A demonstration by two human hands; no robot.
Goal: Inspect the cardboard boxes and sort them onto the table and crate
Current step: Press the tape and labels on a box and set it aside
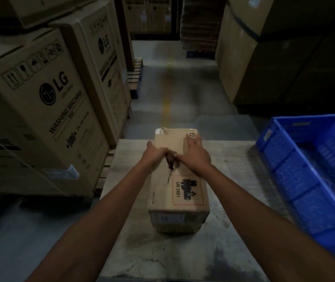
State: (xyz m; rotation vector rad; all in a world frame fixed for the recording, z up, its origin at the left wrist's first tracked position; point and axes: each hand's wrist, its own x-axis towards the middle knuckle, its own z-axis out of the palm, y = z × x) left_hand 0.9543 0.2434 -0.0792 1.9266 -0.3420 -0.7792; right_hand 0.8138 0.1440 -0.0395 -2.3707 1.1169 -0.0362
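A long brown cardboard box [179,218] with a red-bordered "UN 3481" label lies lengthwise on the grey table [130,231]. A dark ragged tear runs down the middle of its top face. My left hand [156,152] is at the upper end of that tear, its fingers curled at the torn edge. Beside it, my right hand [195,156] lies flat on the box top, fingers stretched toward the far end and thumb at the tear. The blue plastic crate [297,176] stands to the right of the table with nothing visible inside.
Tall washing-machine cartons [40,110] on wooden pallets stand close on the left. More large cartons [264,64] rise at the right rear. A concrete aisle with a yellow line [165,106] runs ahead between them.
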